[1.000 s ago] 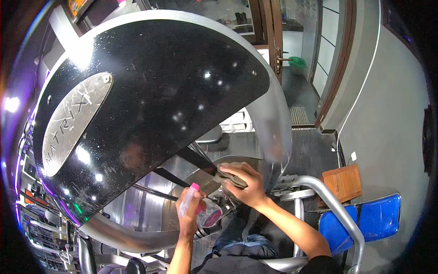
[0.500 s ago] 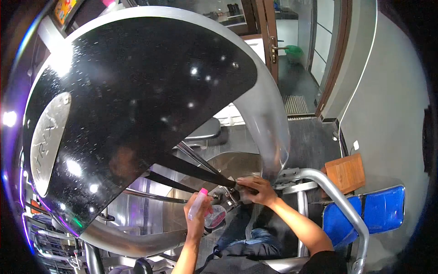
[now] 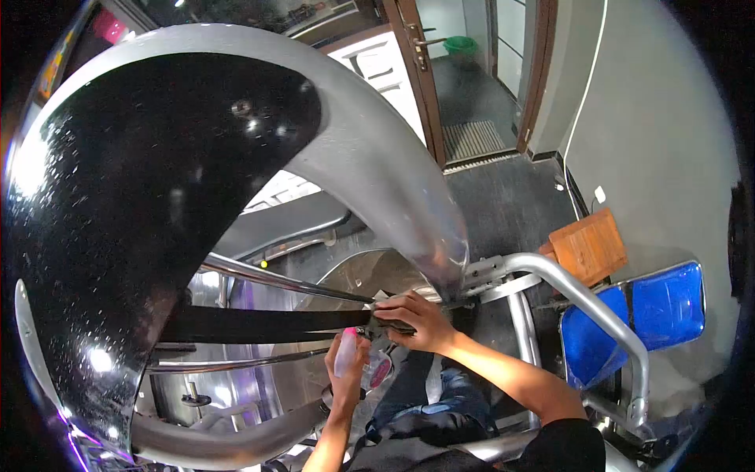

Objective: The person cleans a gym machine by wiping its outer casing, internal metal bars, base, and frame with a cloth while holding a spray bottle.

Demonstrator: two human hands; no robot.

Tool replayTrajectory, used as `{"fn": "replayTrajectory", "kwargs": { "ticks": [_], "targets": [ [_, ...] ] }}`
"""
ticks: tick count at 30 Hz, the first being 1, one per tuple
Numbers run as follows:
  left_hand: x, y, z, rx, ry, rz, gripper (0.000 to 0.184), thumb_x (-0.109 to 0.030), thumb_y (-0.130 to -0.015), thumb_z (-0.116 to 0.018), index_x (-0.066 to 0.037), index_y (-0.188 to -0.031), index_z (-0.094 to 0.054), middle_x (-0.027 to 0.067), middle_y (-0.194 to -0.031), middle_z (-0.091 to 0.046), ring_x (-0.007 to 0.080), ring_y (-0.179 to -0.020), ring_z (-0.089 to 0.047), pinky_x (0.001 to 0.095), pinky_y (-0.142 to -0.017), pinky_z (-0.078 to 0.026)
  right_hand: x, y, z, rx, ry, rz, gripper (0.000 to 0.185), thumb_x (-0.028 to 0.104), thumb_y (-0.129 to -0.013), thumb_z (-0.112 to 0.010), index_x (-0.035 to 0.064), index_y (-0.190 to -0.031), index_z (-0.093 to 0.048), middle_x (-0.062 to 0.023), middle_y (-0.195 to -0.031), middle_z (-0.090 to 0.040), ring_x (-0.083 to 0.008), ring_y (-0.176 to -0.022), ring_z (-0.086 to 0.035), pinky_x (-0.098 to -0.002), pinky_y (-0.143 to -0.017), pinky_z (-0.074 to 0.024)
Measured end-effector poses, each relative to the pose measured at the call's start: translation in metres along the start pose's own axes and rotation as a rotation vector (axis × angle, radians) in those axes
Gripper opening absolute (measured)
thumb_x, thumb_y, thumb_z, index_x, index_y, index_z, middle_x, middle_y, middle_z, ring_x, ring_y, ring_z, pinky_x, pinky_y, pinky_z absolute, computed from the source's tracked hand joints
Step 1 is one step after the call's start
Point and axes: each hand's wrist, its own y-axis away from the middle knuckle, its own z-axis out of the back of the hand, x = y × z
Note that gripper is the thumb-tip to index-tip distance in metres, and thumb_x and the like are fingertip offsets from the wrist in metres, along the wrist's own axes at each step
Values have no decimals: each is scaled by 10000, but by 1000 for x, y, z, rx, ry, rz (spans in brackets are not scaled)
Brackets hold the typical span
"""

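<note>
My left hand (image 3: 346, 379) grips a clear spray bottle (image 3: 381, 368) by its neck, the pink nozzle tip pointing away from me. A crumpled greyish cloth (image 3: 383, 325) is under the fingers of my right hand (image 3: 425, 324), pressed near the end of a wide black belt (image 3: 259, 325) on the gym machine. Chrome guide rods (image 3: 275, 274) run on both sides of the belt. The cloth and fingers hide the fitting at the belt's end.
A large black panel (image 3: 149, 173) and a curved silver frame tube (image 3: 385, 181) arch ahead. On the right are a bent silver bar (image 3: 582, 299), blue seats (image 3: 668, 303) and a wooden stool (image 3: 590, 248). Beyond stands an open brown door (image 3: 421, 71).
My view has shifted, so the black panel sits further left and more belt shows. The right hand with the cloth has moved slightly left. The left hand still holds the bottle.
</note>
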Motion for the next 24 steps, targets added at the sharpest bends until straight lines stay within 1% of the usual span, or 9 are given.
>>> {"fn": "replayTrajectory", "kwargs": {
  "ticks": [2, 5, 7, 10, 13, 16, 17, 22, 24],
  "targets": [
    [4, -2, -6, -44, 104, 36, 237, -235, -912, -737, -41, -976, -617, 2, -798, -615, 66, -657, -531, 237, -607, -437, -18, 28, -7, -11, 15, -25, 461, 95, -779, -754, 115, -1221, -624, -69, -1244, -639, -264, -1134, -614, -378, -963, -499],
    [17, -10, -7, 28, 35, 91, 245, -210, -896, -758, -35, -1001, -621, -1, -787, -613, 67, -661, -533, 234, -611, -437, -52, 79, -12, 34, 73, -228, 460, 124, -803, -749, 134, -1240, -606, -57, -1290, -614, -291, -1160, -590, -399, -994, -479],
    [32, -16, -9, 44, -5, 99, 241, -209, -897, -760, -34, -999, -631, -5, -788, -614, 65, -671, -540, 233, -617, -442, -68, 106, -10, 54, 102, -469, 420, 159, -823, -733, 124, -1226, -621, -92, -1241, -634, -309, -1165, -598, -406, -991, -485],
    [41, -25, -16, 95, -71, 128, 239, -208, -887, -769, -39, -1009, -653, 1, -816, -627, 82, -697, -558, 246, -633, -448, -82, 127, -5, -9, 176, -568, 397, 105, -817, -714, 72, -1199, -611, -119, -1121, -672, -330, -1054, -660, -422, -919, -536],
    [74, -31, -27, 74, 110, 173, 245, -190, -863, -795, -29, -998, -669, 16, -845, -654, 98, -727, -577, 265, -659, -458, -68, 118, -5, -42, 11, -566, 383, 107, -817, -707, 65, -1188, -620, -119, -1061, -687, -327, -988, -682, -414, -875, -550],
    [93, -40, -24, 150, 29, 196, 214, -114, -851, -810, -39, -984, -660, -16, -860, -636, 48, -739, -573, 210, -647, -464, -44, 76, -7, 2, 92, -459, 397, 108, -810, -709, 82, -1198, -628, -106, -1146, -664, -309, -1088, -643, -411, -925, -520],
    [102, -39, -21, 156, 24, 226, 232, -103, -857, -800, -37, -1019, -648, -4, -902, -643, 52, -772, -583, 214, -665, -471, -40, 67, -8, -6, 64, -377, 405, 105, -807, -708, 90, -1204, -628, -99, -1175, -655, -302, -1126, -626, -410, -948, -507],
    [85, -45, -33, 187, 138, 289, 331, -93, -875, -777, -34, -1156, -612, 5, -986, -634, 53, -827, -577, 207, -724, -467, -41, 70, -11, -17, -30, -408, 421, 99, -804, -708, 101, -1216, -622, -85, -1236, -636, -295, -1175, -598, -408, -977, -488],
    [68, -50, -43, 312, 202, 188, 401, -97, -896, -752, -26, -1252, -585, -9, -981, -619, 52, -844, -562, 212, -779, -462, -52, 91, -14, -53, -74, -445, 422, 102, -808, -706, 100, -1220, -618, -86, -1242, -638, -298, -1171, -600, -407, -978, -490]
  ]
}}
